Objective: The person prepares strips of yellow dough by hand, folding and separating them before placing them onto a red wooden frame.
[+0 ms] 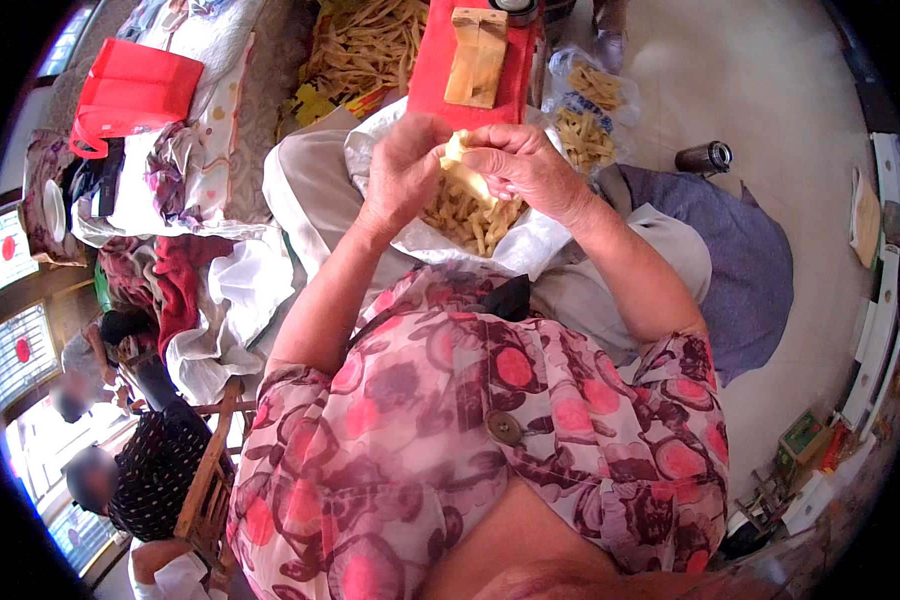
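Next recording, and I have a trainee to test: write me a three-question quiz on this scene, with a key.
1. True or false: the left hand and the right hand come together at one pale yellow piece.
2. Fill in: in the picture, the dark cylinder is to the ____ of the wooden block.
3. What colour is the handled bag?
a) blue
b) red
c) green

Key: 1 true; 2 right; 3 b.

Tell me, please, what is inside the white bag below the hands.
Inside the white bag, many yellowish strips show; whatever lies beneath them, including the bottom, is covered.
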Demonstrator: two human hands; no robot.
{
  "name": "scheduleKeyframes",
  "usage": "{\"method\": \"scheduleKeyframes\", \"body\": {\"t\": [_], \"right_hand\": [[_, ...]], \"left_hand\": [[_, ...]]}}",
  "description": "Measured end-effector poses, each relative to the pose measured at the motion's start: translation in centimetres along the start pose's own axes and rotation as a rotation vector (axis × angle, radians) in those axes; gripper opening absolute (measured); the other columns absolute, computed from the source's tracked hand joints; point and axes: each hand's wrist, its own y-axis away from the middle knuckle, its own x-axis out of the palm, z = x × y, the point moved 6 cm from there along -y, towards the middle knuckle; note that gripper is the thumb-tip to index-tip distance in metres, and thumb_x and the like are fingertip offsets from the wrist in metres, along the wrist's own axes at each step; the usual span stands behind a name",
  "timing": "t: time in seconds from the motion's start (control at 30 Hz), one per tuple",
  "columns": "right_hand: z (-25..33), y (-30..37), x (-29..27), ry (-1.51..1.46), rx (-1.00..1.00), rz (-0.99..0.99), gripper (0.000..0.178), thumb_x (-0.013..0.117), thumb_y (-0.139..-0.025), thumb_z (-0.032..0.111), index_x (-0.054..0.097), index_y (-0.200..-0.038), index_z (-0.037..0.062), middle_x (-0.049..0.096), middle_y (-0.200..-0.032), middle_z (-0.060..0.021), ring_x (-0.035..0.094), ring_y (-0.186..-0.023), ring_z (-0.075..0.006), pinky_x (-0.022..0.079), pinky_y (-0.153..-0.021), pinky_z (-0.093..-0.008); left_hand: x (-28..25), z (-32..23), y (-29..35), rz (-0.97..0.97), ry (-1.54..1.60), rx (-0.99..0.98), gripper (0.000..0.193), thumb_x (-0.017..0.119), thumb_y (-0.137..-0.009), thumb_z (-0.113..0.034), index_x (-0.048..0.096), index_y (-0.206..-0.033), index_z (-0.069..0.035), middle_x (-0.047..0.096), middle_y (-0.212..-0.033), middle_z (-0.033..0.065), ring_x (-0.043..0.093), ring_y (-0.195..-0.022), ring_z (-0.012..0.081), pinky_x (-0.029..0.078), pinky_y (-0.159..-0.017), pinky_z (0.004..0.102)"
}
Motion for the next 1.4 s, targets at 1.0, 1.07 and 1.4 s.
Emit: {"method": "scheduleKeyframes", "body": {"t": [1.0,1.07,1.4], "right_hand": [[-1.8,-1.6,-3.6,0.181,-0.045,-0.295,0.012,0.057,-0.089,0.017,0.054,-0.083,0.0065,0.049,-0.063,0.0056,0.042,-0.052,-0.0022,0.032,-0.044,-0.0182],[-3.1,-1.8,-2.3,0.149,-0.017,-0.185,0.012,0.057,-0.089,0.016,0.054,-0.084,0.0058,0.049,-0.064,0.0049,0.044,-0.052,-0.0032,0.034,-0.045,-0.0185],[-3.9,-1.8,-1.0,0.229,0.113,-0.041,0.023,0.057,-0.089,0.025,0.056,-0.077,0.0046,0.047,-0.062,0.0047,0.042,-0.054,-0.0046,0.034,-0.05,-0.0224]], "left_hand": [[-0.9,-5.4,0.1,-0.094,-0.687,0.308,0.034,0.065,-0.078,-0.011,0.054,-0.109,-0.005,0.061,-0.09,0.0116,0.061,-0.085,0.028,0.049,-0.072,0.0356],[0.8,-5.6,0.7,0.004,-0.727,0.348,0.035,0.064,-0.077,-0.01,0.053,-0.11,-0.006,0.061,-0.095,0.015,0.06,-0.087,0.0338,0.049,-0.072,0.0391],[0.2,0.2,-0.4,0.131,-0.928,0.389,0.025,0.056,-0.078,-0.009,0.051,-0.102,-0.008,0.056,-0.094,0.0107,0.06,-0.08,0.0327,0.049,-0.065,0.0413]]}}
